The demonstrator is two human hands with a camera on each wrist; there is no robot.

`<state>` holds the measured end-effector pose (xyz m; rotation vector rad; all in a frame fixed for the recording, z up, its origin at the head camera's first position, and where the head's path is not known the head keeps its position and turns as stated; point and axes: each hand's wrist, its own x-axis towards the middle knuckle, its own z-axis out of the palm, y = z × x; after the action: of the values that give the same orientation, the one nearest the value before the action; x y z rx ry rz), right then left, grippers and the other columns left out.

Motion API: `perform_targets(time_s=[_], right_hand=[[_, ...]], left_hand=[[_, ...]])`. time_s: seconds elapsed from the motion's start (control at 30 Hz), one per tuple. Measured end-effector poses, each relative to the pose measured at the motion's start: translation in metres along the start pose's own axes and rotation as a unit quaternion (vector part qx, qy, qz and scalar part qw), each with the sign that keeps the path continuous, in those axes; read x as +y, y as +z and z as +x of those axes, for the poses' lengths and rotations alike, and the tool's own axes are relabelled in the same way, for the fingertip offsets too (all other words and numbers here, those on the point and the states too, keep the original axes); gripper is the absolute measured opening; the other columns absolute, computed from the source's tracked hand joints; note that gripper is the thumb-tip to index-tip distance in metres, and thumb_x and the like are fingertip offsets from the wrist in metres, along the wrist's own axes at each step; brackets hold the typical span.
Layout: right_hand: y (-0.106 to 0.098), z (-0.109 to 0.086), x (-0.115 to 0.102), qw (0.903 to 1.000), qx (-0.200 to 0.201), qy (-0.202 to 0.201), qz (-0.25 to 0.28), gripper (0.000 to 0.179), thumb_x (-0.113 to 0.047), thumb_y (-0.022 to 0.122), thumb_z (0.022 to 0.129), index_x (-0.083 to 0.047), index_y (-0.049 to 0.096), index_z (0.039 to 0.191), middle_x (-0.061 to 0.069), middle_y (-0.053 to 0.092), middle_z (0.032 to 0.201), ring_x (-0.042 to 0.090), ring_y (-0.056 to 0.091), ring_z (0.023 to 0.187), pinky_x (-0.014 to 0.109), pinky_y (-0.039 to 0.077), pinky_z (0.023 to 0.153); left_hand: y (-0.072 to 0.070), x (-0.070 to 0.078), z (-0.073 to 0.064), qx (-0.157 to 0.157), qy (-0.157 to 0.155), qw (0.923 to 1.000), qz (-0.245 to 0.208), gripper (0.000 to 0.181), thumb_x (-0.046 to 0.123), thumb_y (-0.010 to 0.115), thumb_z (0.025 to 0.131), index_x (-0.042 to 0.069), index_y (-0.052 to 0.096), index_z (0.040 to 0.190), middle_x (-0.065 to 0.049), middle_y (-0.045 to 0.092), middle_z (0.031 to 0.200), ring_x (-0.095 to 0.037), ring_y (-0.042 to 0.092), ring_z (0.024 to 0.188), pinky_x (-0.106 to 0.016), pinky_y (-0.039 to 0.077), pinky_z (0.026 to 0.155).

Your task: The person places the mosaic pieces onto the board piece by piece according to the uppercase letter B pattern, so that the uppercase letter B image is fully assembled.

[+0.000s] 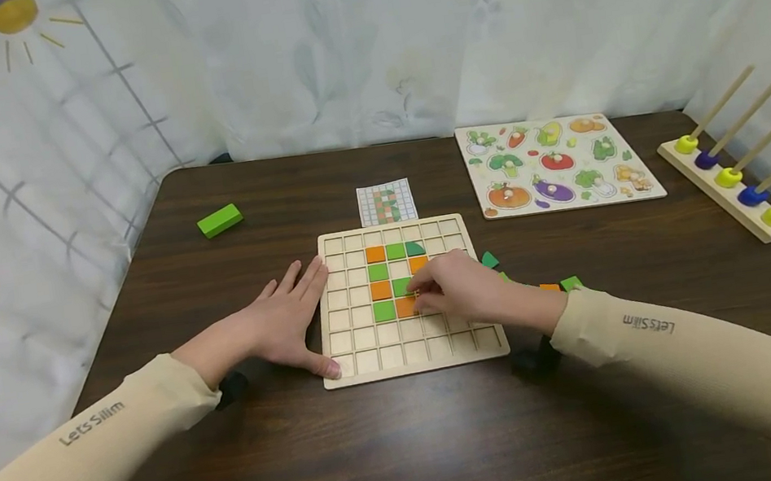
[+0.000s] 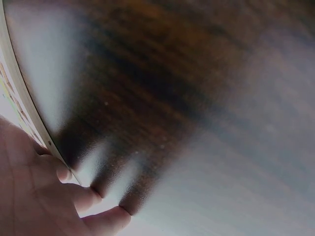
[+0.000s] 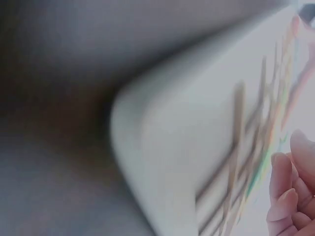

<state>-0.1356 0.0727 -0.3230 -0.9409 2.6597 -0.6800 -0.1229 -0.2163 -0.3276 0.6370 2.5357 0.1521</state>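
So the wooden grid board (image 1: pixel 368 337) is on the dark table (image 1: pixel 414 442), right between the two hands, and I'll place everything off that. Left hand (image 1: pixel 286 324) is at the board's left side: fingers spread and relaxed, tips touching the rim, thumb on the near-left corner, not grasping anything. Right hand (image 1: pixel 462 287) is over the board's right half, fingers curled, thumb and index tips right by an orange tile (image 1: pixel 405 306). Can't tell if they're pinching a piece or just touching; the right wrist view is too blurry there.

Colored tiles sit in the board's middle columns. One column goes orange, green, orange, green from the far end. The next has green, a bare cell, green, then that orange one. After that there's a dark green rounded piece (image 1: pixel 415 249) with an orange square (image 1: pixel 419 265) nearer, and the hand hides what's below.

Pattern card (image 1: pixel 386 202) is just beyond the board's far edge. Loose pieces (image 1: pixel 571 282) lie off its right side, partly behind the right arm. Green block (image 1: pixel 220 220) is beyond it to the left, vegetable puzzle (image 1: pixel 560 164) beyond it to the right, and the bead rack (image 1: pixel 728 180) is well off to its right.
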Motion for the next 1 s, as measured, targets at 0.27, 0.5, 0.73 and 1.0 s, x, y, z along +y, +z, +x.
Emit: perform_targets(time_s=[0.27, 0.5, 0.73, 1.0], right_hand=[[-0.038, -0.014, 0.056, 0.9966, 0.035, 0.066, -0.033, 0.019, -0.006, 0.07, 0.096, -0.002, 0.076, 0.114, 0.011, 0.077, 0.104, 0.022, 0.069, 0.09, 0.038, 0.059, 0.081], [-0.055, -0.02, 0.099, 0.9976, -0.035, 0.04, -0.046, 0.024, -0.001, 0.071, 0.094, -0.005, 0.076, 0.117, 0.011, 0.073, 0.114, 0.025, 0.068, 0.098, 0.042, 0.059, 0.087], [-0.05, -0.019, 0.104, 0.9979, -0.046, 0.024, -0.04, 0.021, -0.008, 0.078, 0.09, -0.009, 0.076, 0.111, 0.007, 0.069, 0.11, 0.016, 0.063, 0.087, 0.036, 0.057, 0.081], [-0.049, -0.022, 0.105, 0.9975, -0.027, 0.056, -0.034, 0.01, -0.009, 0.08, 0.088, -0.008, 0.07, 0.091, 0.003, 0.069, 0.086, 0.016, 0.059, 0.076, 0.034, 0.053, 0.073]], left_hand=[[0.002, -0.002, 0.002, 0.002, -0.002, 1.0, 0.008, 0.147, 0.081, 0.075, 0.068, -0.002, 0.0, 0.163, -0.021, -0.007, 0.172, -0.05, -0.002, 0.157, -0.072, 0.014, 0.12], [0.002, 0.0, 0.001, 0.001, 0.0, 1.0, 0.0, 0.146, 0.08, 0.075, 0.068, -0.003, 0.0, 0.163, -0.023, -0.006, 0.172, -0.052, -0.002, 0.156, -0.073, 0.014, 0.119], [0.0, 0.003, -0.001, -0.002, 0.002, 1.0, -0.007, 0.145, 0.078, 0.076, 0.07, -0.003, -0.001, 0.162, -0.023, -0.008, 0.171, -0.052, -0.002, 0.156, -0.074, 0.014, 0.118], [-0.001, 0.003, 0.0, -0.001, -0.002, 1.0, -0.004, 0.146, 0.078, 0.076, 0.069, -0.003, 0.0, 0.163, -0.023, -0.007, 0.171, -0.052, -0.002, 0.156, -0.073, 0.014, 0.119]])
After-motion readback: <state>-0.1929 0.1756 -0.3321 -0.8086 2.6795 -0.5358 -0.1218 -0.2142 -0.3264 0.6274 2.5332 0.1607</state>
